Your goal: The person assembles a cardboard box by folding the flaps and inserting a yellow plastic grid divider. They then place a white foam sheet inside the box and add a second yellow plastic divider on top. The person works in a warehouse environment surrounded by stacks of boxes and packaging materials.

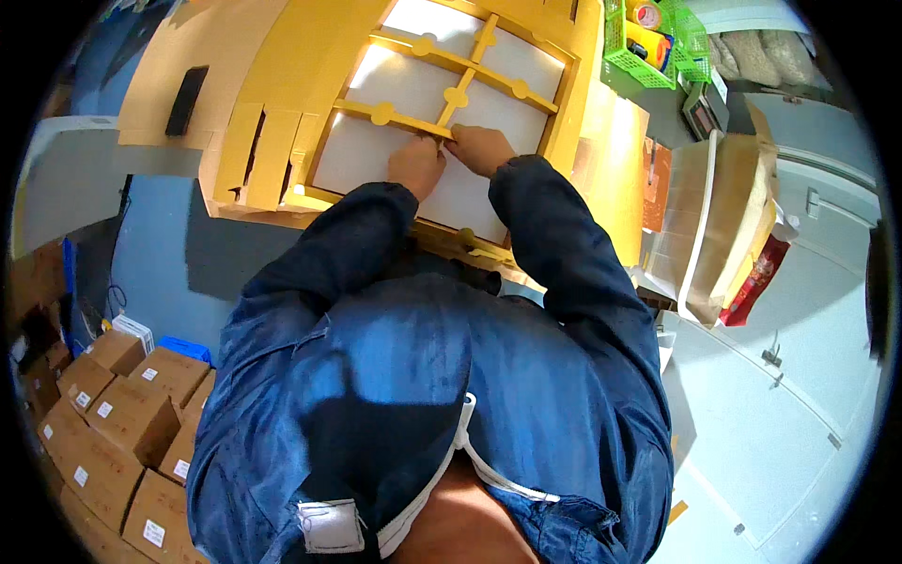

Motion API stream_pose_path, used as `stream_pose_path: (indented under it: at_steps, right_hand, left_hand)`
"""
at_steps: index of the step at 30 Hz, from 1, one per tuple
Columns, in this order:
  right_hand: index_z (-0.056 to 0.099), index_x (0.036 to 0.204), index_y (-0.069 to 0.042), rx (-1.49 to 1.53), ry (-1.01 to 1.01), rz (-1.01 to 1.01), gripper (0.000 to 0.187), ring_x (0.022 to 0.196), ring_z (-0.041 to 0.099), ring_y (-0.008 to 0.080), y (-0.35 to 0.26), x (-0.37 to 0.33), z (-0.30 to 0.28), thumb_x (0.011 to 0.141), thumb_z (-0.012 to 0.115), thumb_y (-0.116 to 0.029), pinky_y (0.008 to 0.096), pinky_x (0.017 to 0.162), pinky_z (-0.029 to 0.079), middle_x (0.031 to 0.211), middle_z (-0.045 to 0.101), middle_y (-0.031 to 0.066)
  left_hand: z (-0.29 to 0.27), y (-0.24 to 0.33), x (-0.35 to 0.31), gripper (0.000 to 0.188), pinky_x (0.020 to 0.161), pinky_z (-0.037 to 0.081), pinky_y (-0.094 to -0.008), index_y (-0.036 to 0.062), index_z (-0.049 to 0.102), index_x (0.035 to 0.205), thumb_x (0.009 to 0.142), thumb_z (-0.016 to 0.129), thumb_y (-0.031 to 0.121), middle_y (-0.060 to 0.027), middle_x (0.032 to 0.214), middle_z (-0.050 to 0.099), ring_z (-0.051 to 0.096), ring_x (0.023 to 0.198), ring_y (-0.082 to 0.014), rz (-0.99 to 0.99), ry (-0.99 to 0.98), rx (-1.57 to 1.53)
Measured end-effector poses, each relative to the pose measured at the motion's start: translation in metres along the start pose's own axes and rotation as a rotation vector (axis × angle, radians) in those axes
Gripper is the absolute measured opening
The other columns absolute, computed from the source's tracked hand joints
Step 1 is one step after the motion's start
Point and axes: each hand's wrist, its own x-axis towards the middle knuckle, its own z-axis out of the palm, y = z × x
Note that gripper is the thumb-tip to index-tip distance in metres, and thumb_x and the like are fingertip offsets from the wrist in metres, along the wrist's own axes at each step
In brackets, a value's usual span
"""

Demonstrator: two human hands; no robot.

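In front of me lies an open yellow cardboard box (305,199), split into several compartments by a yellow cardboard divider (413,124) with rounded tabs. Pale, flat sheets or panels (362,158) show at the bottom of the compartments. My left hand (416,167) is closed at the near crossing of the divider strips, its fingertips partly hidden. Right beside it, my right hand (479,150) pinches the divider at the same crossing. Both hands nearly touch each other, and the strip running toward me is mostly covered by them.
A black bar-shaped object (187,101) rests on the cardboard flap at left. Green plastic baskets (648,70) holding tape and a yellow bottle stand at the far right. A paper-lined bin (700,226) is on the right. Brown cartons (132,418) are stacked at lower left.
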Motion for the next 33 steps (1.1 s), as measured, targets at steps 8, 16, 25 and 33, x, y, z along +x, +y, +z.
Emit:
stream_pose_path:
  at_steps: [8,16,25,33]
  right_hand:
    - [0.058,0.097,-0.007,0.074,-0.034,-0.024,0.031,0.083,0.062,0.0334,0.000,0.001,-0.003,0.091,0.042,-0.032,0.0443,0.071,0.049,0.087,0.065,0.0145]
    - [0.054,0.092,-0.003,-0.093,0.189,-0.034,0.024,0.075,0.063,0.0342,0.001,-0.008,0.014,0.090,0.043,-0.025,0.0433,0.065,0.050,0.081,0.065,0.0146]
    - [0.044,0.124,0.003,0.389,0.686,0.116,0.052,0.116,0.046,0.0352,0.071,-0.102,-0.003,0.081,0.063,-0.019,0.0383,0.097,0.038,0.125,0.047,0.0229]
    - [0.042,0.112,0.008,0.568,0.137,0.576,0.056,0.094,0.059,0.0415,0.062,-0.149,0.076,0.076,0.062,-0.030,0.0453,0.083,0.046,0.100,0.059,0.0311]
  left_hand:
    - [0.004,-0.006,-0.005,0.020,0.070,0.046,-0.0476,0.0053,0.057,0.091,0.080,0.056,0.021,-0.0185,0.087,0.060,0.058,0.081,-0.0381,-0.066,0.035,-0.125]
    - [0.007,0.005,-0.010,0.022,0.072,0.045,-0.0475,0.0045,0.053,0.096,0.080,0.056,0.018,-0.0191,0.092,0.059,0.056,0.084,-0.0388,0.017,0.069,-0.120]
    - [-0.013,0.051,-0.004,0.035,0.091,0.035,-0.0426,0.0040,0.053,0.099,0.075,0.064,0.027,-0.0112,0.110,0.051,0.045,0.108,-0.0297,0.564,0.283,0.256]
    - [0.038,0.096,0.035,0.019,0.079,0.042,-0.0381,0.0070,0.056,0.094,0.082,0.056,0.022,-0.0081,0.089,0.056,0.054,0.089,-0.0246,0.935,-0.135,0.387]
